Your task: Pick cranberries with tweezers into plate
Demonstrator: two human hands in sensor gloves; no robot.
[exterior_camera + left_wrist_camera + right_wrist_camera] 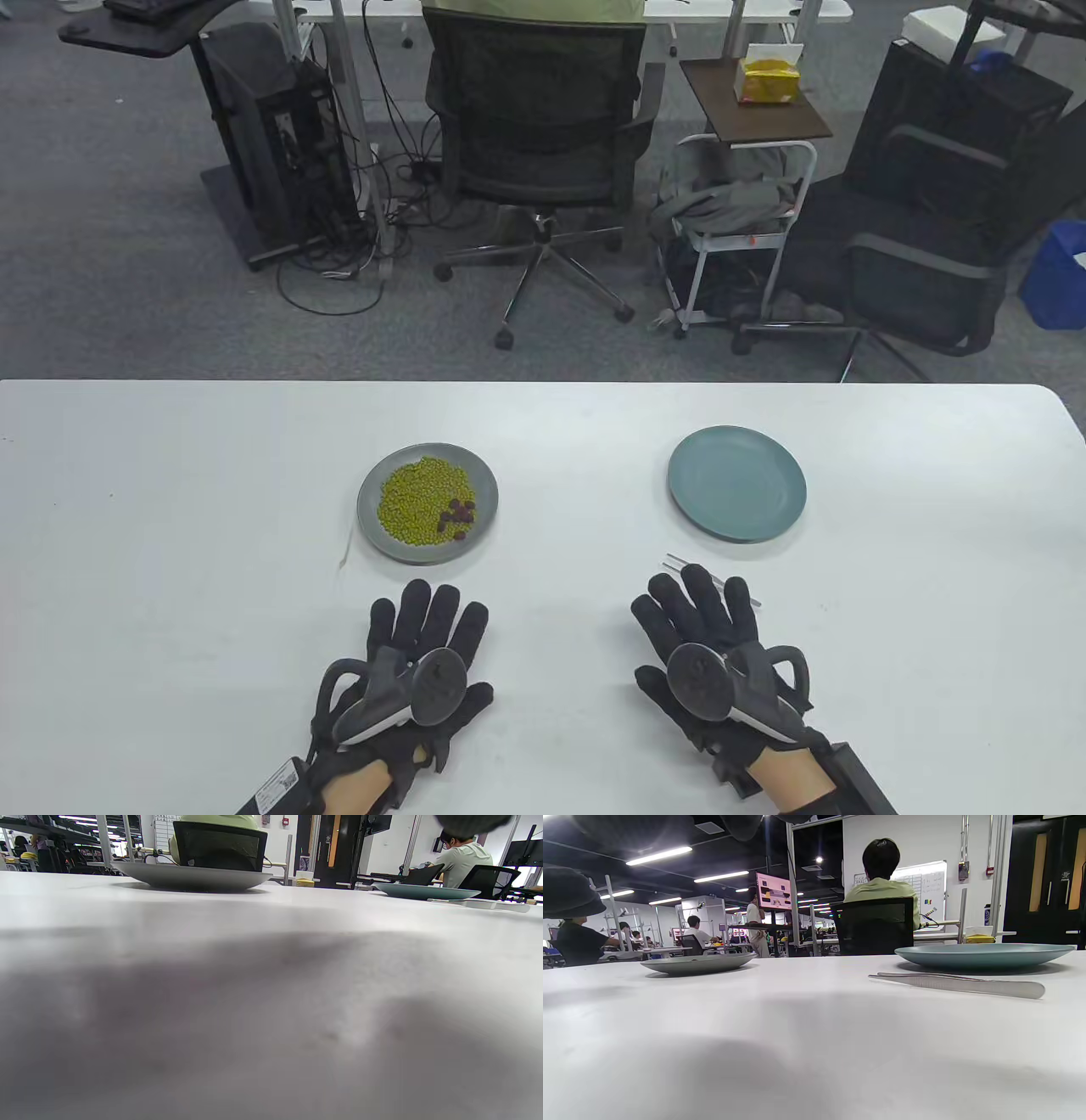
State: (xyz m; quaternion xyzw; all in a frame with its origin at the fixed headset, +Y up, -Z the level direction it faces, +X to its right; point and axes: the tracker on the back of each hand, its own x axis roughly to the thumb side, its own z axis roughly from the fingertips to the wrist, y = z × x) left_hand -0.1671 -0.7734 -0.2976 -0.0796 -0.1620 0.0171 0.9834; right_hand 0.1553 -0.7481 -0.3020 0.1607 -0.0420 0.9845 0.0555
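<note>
Even overhead office light falls bright and flat across the white table [543, 424]; ceiling strip lights [658, 855] glare in the right wrist view; soft grey shadows pool on the near tabletop in both wrist views; the left wrist view's foreground blurs; straight lines bow at the edges.

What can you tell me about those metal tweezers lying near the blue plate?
The tweezers are slim, plain and silvery, seemingly steel: two long thin arms joined at a rounded end and tapering to fine tips. They lie flat on the white table, just in front of the empty teal plate without touching it. From above, the right hand hovers or rests over their rear part, hiding it; whether its fingers touch them cannot be told. No grip shows.
</note>
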